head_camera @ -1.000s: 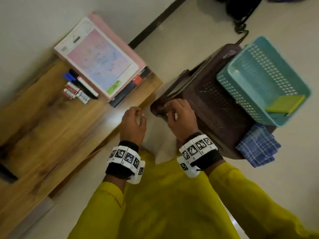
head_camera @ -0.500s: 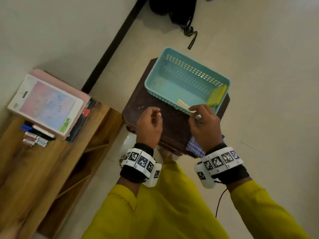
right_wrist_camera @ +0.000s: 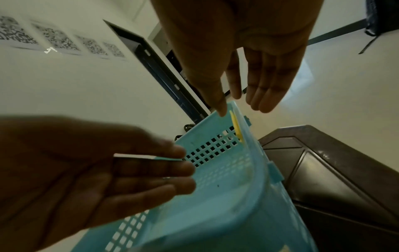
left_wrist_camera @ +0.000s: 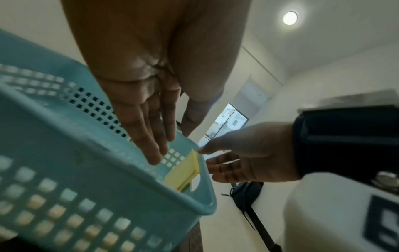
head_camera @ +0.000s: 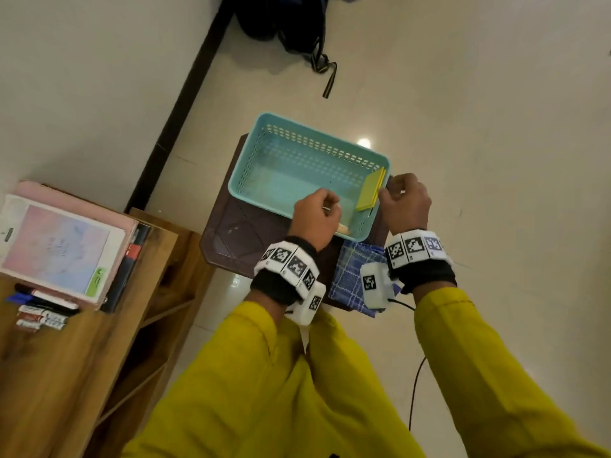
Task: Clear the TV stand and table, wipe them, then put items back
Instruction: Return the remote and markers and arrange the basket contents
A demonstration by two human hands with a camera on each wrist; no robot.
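Note:
A teal plastic basket [head_camera: 317, 137] [left_wrist_camera: 64, 136] [right_wrist_camera: 248, 187] stands on a dark brown stool [head_camera: 238, 226]. A yellow pad of sticky notes [head_camera: 370, 190] [left_wrist_camera: 183, 172] [right_wrist_camera: 236, 129] leans upright against the basket's right wall. My left hand [head_camera: 317, 213] [left_wrist_camera: 170, 146] hovers over the basket's near right part, fingers relaxed and holding nothing. My right hand [head_camera: 403, 200] [right_wrist_camera: 239, 105] is at the basket's right rim, its thumb beside the yellow pad and its fingers outside the wall. A pale wooden stick [head_camera: 344, 229] lies on the basket floor under my left hand.
A blue checked cloth [head_camera: 350, 272] lies on the stool's near edge below my wrists. To the left is the wooden TV stand [head_camera: 82, 358] with a stack of books [head_camera: 56, 246] and several markers [head_camera: 43, 312]. A black bag [head_camera: 291, 21] sits on the floor behind.
My view swung from the TV stand to the stool. Both hands moved from the stool's near edge up to the basket, the right one reaching its right rim by the yellow pad.

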